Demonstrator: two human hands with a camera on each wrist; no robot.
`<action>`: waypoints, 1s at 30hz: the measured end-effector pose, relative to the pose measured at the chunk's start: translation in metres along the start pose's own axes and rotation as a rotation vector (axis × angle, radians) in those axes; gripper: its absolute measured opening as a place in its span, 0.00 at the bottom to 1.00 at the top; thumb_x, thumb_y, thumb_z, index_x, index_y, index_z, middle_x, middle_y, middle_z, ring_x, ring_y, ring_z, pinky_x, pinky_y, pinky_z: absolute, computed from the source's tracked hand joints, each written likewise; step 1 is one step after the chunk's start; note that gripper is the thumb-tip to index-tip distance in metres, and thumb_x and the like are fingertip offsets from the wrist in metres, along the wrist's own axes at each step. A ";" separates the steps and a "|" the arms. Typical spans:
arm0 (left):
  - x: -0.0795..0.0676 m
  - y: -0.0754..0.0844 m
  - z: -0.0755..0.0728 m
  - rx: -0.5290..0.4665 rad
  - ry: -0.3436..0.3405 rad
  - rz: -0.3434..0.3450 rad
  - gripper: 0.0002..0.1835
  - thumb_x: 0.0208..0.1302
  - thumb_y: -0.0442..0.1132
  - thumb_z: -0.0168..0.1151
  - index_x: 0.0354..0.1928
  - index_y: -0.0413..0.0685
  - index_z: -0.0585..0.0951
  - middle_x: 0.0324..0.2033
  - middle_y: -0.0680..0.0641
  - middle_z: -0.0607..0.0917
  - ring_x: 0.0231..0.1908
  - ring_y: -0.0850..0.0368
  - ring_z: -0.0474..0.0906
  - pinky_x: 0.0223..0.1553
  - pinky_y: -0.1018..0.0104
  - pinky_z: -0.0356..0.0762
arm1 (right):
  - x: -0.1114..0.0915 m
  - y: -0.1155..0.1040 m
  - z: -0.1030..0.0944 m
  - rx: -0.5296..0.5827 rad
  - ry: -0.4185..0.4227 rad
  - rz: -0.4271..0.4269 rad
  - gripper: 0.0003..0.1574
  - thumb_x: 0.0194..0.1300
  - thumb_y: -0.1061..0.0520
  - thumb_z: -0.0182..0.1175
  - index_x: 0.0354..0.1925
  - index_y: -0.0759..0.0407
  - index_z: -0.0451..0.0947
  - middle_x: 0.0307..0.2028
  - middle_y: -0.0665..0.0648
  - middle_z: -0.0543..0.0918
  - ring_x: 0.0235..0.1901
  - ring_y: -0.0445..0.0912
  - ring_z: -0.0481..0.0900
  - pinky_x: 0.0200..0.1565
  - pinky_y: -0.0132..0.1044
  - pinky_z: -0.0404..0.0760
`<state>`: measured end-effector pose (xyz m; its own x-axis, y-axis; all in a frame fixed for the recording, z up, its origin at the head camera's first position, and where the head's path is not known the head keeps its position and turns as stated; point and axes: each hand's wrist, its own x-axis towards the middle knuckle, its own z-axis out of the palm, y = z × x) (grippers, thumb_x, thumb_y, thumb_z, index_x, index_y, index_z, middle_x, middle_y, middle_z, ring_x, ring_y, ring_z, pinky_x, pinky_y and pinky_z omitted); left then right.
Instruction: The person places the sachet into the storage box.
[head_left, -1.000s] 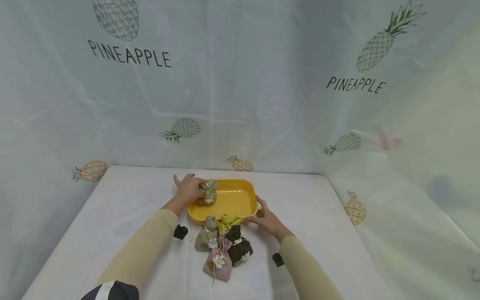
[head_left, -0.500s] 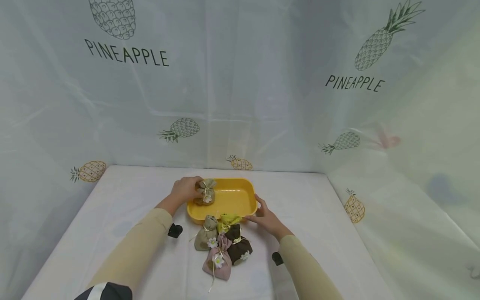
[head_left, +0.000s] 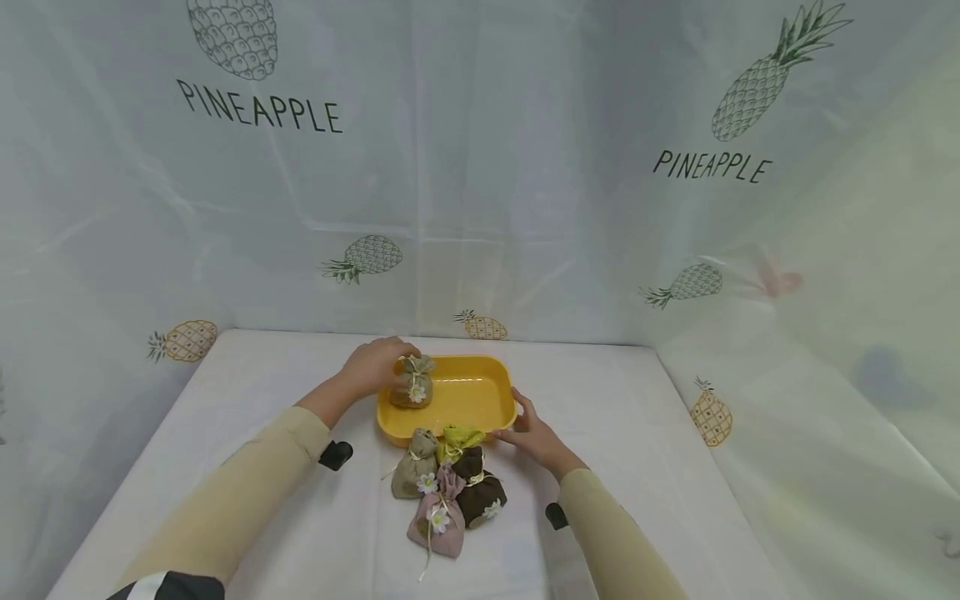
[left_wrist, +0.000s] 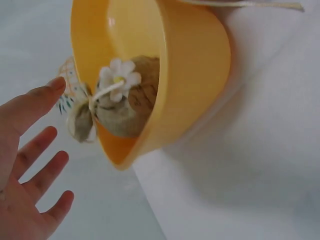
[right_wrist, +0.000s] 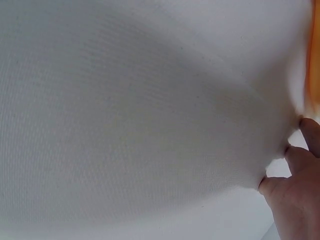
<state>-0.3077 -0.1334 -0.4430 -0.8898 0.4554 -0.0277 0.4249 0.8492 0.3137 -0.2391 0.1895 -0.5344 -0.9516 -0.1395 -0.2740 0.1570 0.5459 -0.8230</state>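
My left hand (head_left: 377, 367) is beside the neck of a tan cloth sachet (head_left: 412, 383) at the left end of a yellow plastic basin (head_left: 387, 427). In the left wrist view, the fingers are spread and apart from the sachet (left_wrist: 122, 117), which shows a white flower and a tied neck. My right hand (head_left: 531, 437) holds the basin's front right corner, thumb at the front and fingers along the side. In the right wrist view, fingertips (right_wrist: 295, 150) rest low beside the basin wall (right_wrist: 314, 60).
Before the basin, several sachets lie bunched together: beige (head_left: 414, 471), yellow-green (head_left: 457, 442), dark brown (head_left: 482, 493) and pink (head_left: 438, 529). The white-covered table (head_left: 600, 400) ends at a pineapple-print curtain (head_left: 510, 208) behind.
My left hand shifted left, then came up and over the sachet's top, its fingers now off it. The sachet stays in the basin. My right hand keeps its place.
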 end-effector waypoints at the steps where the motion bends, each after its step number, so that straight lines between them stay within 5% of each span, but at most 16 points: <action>1: -0.001 0.004 0.000 -0.005 -0.012 0.012 0.29 0.52 0.45 0.76 0.58 0.53 0.80 0.56 0.45 0.79 0.55 0.44 0.74 0.52 0.44 0.73 | -0.001 0.000 -0.001 0.002 -0.001 0.000 0.60 0.56 0.34 0.68 0.76 0.34 0.44 0.67 0.60 0.68 0.70 0.62 0.56 0.63 0.70 0.50; 16: -0.033 0.057 0.008 -0.045 -0.066 0.266 0.26 0.50 0.43 0.78 0.53 0.52 0.82 0.52 0.50 0.81 0.53 0.51 0.76 0.51 0.55 0.76 | -0.001 -0.001 -0.001 -0.001 0.008 0.020 0.60 0.55 0.32 0.67 0.76 0.32 0.44 0.68 0.60 0.67 0.70 0.63 0.55 0.62 0.71 0.50; 30: -0.067 0.087 0.017 -0.065 -0.265 0.392 0.26 0.48 0.45 0.79 0.52 0.56 0.83 0.47 0.56 0.81 0.46 0.62 0.76 0.50 0.64 0.75 | 0.000 0.001 0.001 0.011 0.003 0.008 0.60 0.56 0.33 0.67 0.76 0.32 0.43 0.69 0.60 0.66 0.70 0.63 0.54 0.62 0.72 0.49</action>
<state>-0.2087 -0.0854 -0.4297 -0.5881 0.7976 -0.1338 0.7009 0.5852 0.4077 -0.2387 0.1888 -0.5358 -0.9510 -0.1332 -0.2789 0.1670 0.5377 -0.8264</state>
